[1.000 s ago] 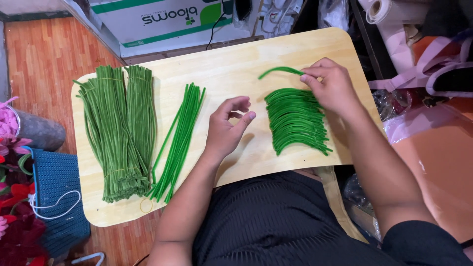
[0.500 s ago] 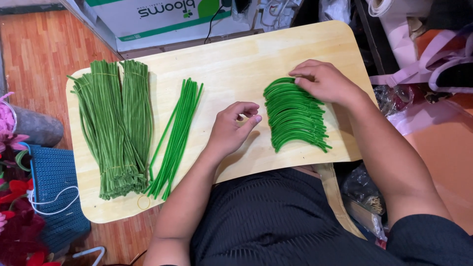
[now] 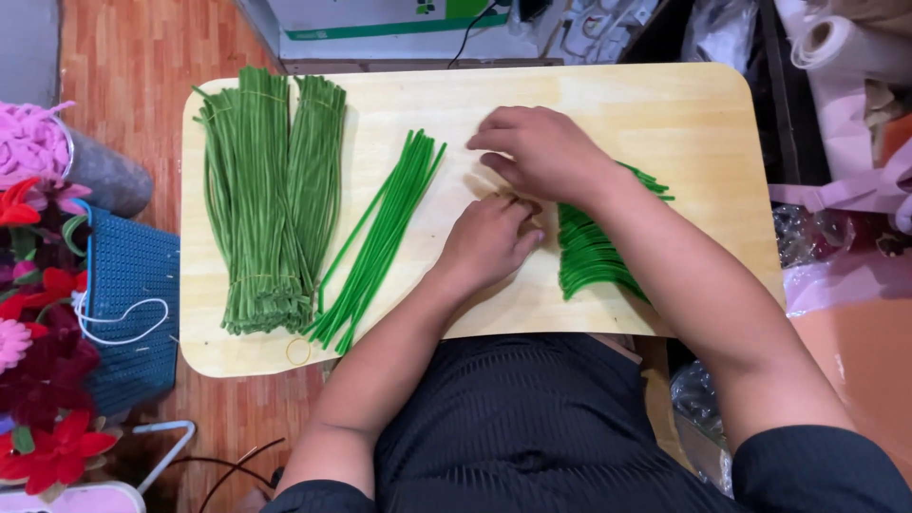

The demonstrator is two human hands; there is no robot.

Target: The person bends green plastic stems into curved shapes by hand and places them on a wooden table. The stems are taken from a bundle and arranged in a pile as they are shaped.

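On the pale wooden tabletop [image 3: 665, 104], near its middle, the two hands meet. The left hand [image 3: 489, 237] lies with its fingers curled inward, knuckles up, just left of a pile of curved green stems [image 3: 594, 256]; whether its grip pinches anything I cannot tell, since the fingertips are tucked under. The right hand [image 3: 537, 152] reaches across above it, palm down, fingers bent and spread loosely toward the left, touching the left hand's fingertips; its grip also hides whatever may be under it, so I cannot tell whether it grasps anything. The right forearm crosses over the curved stems and covers part of them.

Left of the hands, apart from them, lies a loose bunch of straight green stems [image 3: 380, 237], slanting from upper right to lower left. Further left sit two thick bundles of green stems [image 3: 271, 199], side by side and tied. A small rubber band [image 3: 298, 351] rests near the tabletop's front edge. Beside the tabletop on the floor stand a blue basket [image 3: 128, 275] and red flowers [image 3: 47, 399].
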